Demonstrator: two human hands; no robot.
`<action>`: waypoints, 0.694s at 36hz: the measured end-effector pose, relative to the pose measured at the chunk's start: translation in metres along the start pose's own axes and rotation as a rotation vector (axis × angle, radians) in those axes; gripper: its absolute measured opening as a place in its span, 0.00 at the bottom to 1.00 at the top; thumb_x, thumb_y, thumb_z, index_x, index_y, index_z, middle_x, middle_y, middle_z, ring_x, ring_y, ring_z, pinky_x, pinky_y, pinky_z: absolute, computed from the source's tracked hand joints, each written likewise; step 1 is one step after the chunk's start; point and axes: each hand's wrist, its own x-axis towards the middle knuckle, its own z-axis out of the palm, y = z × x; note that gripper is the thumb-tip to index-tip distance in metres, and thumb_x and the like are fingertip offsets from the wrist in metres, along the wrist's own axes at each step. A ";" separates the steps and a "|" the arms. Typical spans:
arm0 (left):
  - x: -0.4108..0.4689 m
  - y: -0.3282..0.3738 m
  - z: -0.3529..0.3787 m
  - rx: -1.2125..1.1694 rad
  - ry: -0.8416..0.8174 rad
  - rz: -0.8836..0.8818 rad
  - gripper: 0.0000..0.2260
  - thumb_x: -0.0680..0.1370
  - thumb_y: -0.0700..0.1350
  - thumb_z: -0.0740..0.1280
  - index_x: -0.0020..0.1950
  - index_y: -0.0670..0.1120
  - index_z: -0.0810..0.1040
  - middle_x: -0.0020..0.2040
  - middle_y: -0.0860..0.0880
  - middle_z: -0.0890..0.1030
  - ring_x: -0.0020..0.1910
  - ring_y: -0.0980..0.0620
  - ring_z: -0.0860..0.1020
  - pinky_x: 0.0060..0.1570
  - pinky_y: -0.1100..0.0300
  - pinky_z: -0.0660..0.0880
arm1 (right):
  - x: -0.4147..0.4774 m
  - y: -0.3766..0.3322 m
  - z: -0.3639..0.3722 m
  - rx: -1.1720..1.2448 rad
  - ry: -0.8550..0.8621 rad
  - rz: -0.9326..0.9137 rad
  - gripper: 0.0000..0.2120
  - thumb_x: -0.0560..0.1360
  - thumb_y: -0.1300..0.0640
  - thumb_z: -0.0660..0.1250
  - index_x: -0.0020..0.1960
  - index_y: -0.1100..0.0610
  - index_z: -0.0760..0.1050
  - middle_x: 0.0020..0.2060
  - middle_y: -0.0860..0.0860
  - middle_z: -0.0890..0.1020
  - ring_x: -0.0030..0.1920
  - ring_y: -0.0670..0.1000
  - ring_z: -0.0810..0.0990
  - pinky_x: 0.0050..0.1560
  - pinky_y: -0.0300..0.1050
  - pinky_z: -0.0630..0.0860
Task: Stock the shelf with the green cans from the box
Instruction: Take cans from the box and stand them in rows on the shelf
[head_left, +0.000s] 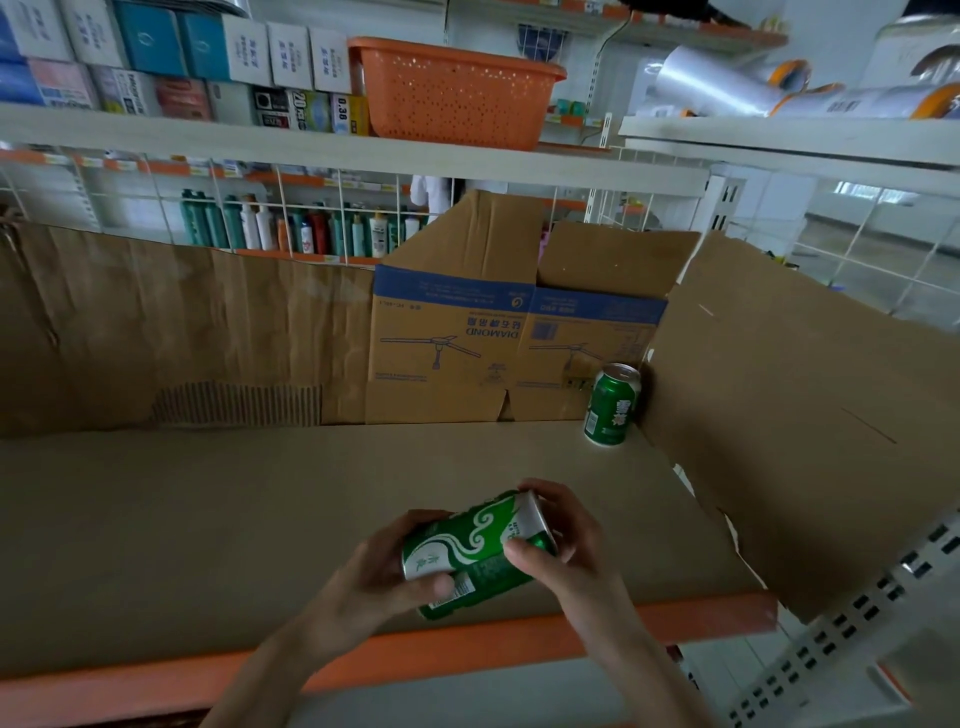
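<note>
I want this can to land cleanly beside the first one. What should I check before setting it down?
1. Grip: left hand and right hand both hold the held can: ok.
2. Tilt of the held can: not ok, it lies sideways.
3. Upright standing can by the cardboard: ok.
4. Bare shelf left of it: ok.
5. Second can underneath: cannot tell.

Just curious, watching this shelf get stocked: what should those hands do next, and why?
Probably turn the held cans upright and set one beside the standing can. The left hand and right hand grip them tilted above the shelf front, and only that one can stands there, at the back right.
</note>
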 end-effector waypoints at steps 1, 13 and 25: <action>-0.001 0.001 0.001 -0.025 -0.012 -0.002 0.39 0.59 0.63 0.76 0.62 0.43 0.72 0.55 0.46 0.82 0.53 0.48 0.81 0.48 0.60 0.77 | 0.001 -0.002 -0.002 -0.009 -0.006 -0.003 0.28 0.59 0.47 0.72 0.57 0.57 0.73 0.44 0.50 0.82 0.45 0.46 0.82 0.40 0.36 0.76; -0.005 0.007 0.024 -0.185 0.083 0.017 0.39 0.57 0.64 0.76 0.58 0.40 0.75 0.51 0.44 0.83 0.50 0.49 0.81 0.43 0.64 0.76 | -0.001 -0.010 -0.005 0.082 0.038 -0.018 0.31 0.60 0.47 0.72 0.61 0.55 0.73 0.53 0.52 0.82 0.54 0.50 0.81 0.47 0.40 0.77; -0.010 -0.004 0.037 -0.432 0.037 -0.100 0.42 0.53 0.59 0.80 0.61 0.39 0.74 0.53 0.39 0.82 0.48 0.45 0.81 0.40 0.55 0.78 | -0.009 -0.003 0.008 0.270 0.014 -0.002 0.28 0.57 0.37 0.78 0.54 0.44 0.80 0.52 0.53 0.83 0.54 0.52 0.81 0.49 0.44 0.78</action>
